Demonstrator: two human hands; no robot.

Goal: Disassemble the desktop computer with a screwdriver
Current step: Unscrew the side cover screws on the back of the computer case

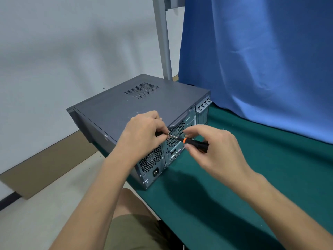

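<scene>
Behind computer [126,105] — left hand [144,130], right hand [214,148] hold screwdriver [184,140]; labels apparently blurred.

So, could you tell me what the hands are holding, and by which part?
One screwdriver, in both hands: the right hand grips its black handle, and the left hand pinches the metal shaft, at the computer rear panel.

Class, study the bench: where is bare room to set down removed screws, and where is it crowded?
Bare green mat lies right of the computer case, up to the blue curtain, and nearer the camera. The case's top around the vent grille is bare. Crowded: the rear panel, where left hand and right hand hold the screwdriver.
</scene>
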